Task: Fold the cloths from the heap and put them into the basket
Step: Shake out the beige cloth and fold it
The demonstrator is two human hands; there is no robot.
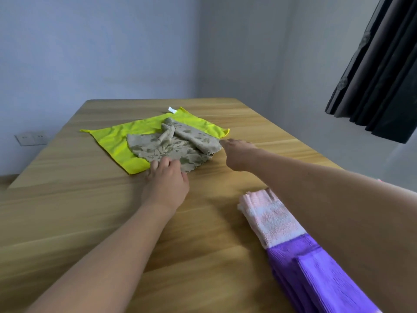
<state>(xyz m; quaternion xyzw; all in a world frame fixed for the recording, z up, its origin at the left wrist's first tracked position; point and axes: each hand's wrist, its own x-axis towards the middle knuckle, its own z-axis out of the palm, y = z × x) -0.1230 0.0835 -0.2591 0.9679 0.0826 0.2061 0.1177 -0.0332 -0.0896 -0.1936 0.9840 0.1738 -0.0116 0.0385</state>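
Desk: light wood grain, fills the lower and middle frame, far edge against a pale bluish wall. Wall socket at left, just below desk level. Dark curtain hangs in the upper right.

Centre of frame: yellow-green cloth spread flat on the desk, white tag at its far corner. Beige leaf-print cloth lies crumpled on top of it, partly folded over itself.

Left hand: fingers curled at the near edge of the beige cloth, touching it; whether they pinch it, cannot tell. Right hand: at the cloth's right corner, fingers extended toward it; grip not visible.

Lower right: pink-and-white towel and purple cloth, folded, on the desk under the right forearm.
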